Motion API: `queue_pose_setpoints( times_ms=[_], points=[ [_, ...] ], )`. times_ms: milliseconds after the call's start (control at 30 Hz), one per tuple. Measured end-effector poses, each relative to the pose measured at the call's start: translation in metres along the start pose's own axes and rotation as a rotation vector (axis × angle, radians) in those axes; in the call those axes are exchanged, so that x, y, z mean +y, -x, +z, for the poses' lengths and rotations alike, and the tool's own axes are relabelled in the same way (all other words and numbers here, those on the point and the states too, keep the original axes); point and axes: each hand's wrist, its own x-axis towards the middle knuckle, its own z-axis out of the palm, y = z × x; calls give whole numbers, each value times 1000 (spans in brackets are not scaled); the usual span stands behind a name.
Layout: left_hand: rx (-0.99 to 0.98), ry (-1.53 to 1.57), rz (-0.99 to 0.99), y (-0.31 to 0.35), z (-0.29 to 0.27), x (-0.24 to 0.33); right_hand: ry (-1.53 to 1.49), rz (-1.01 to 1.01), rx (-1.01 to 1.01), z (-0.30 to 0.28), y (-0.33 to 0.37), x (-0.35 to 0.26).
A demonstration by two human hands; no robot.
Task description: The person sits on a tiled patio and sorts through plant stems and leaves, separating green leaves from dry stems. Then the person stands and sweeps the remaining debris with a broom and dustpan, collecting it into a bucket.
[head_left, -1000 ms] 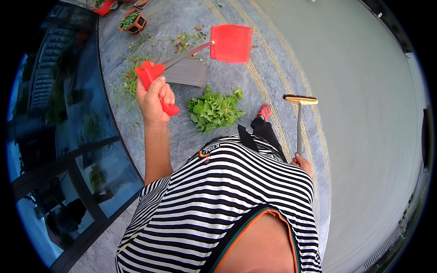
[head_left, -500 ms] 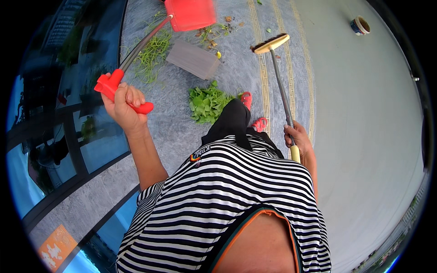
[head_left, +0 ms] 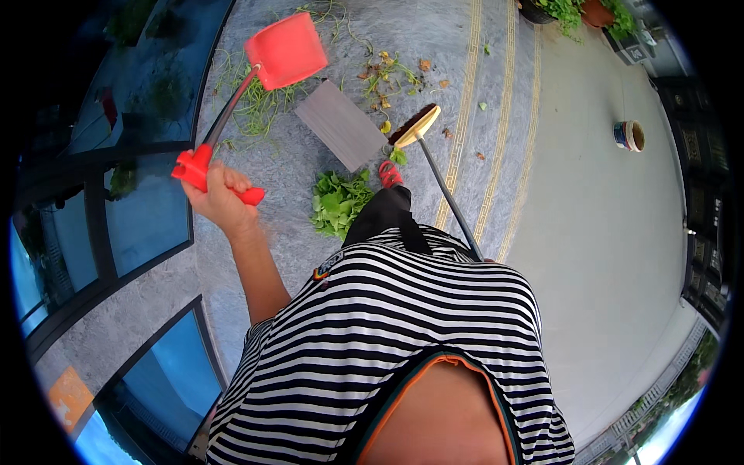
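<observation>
My left hand point(head_left: 222, 198) is closed around the red grip of a long-handled dustpan point(head_left: 288, 51). Its red pan is held out over the stems on the floor at the far left. On the other side is a broom point(head_left: 420, 128) with a cream head, dark bristles and a grey pole. The pole runs back to my right hand point(head_left: 489, 261), of which only a sliver shows past my striped shirt. The bristles are beside a grey rectangular board point(head_left: 341, 125) lying on the floor. A heap of green leaves point(head_left: 341, 203) lies near my feet.
Thin green stems point(head_left: 267, 108) and yellowed leaf scraps point(head_left: 381, 81) are scattered on the grey patterned floor. Dark glass panels point(head_left: 147, 208) line the left. A small bucket point(head_left: 628, 136) stands on the paler floor at right, and potted plants point(head_left: 559, 12) are at the far edge.
The broom head has swung left and nearer, up beside the board. The dustpan has come nearer and a little left. My right hand has slipped mostly behind my shirt.
</observation>
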Motion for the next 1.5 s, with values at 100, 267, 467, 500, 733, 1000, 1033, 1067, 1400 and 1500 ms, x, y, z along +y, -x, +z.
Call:
queue_pose_setpoints(
  times_ms=[100,267,467,500,733,1000,1033,1067,1400,1500],
  points=[
    [96,-28,-2,-37,-4,-5,178,-82,-44,-40,-50,-58],
    [334,-161,6,-69,-5,-7,329,-181,-208,-65,-163,-126],
    [514,-268,11,-80,-9,-9,228,-71,-334,-70,-260,-271],
    [546,-273,25,-83,-6,-11,237,-70,-352,-68,-288,-297],
    [747,-361,114,-81,23,-8,315,-261,-459,-30,-425,-485],
    [796,-431,70,-103,72,-26,474,-651,-360,-14,-502,-554],
    [819,-419,80,-106,77,-30,477,-644,-363,-33,-502,-547],
    [842,-405,92,-110,81,-34,479,-639,-365,-56,-497,-537],
    [809,-268,40,-127,119,-42,164,-100,-337,-177,-423,-480],
    [740,-287,32,-133,130,-38,89,-159,-373,-158,-438,-493]
  ],
)
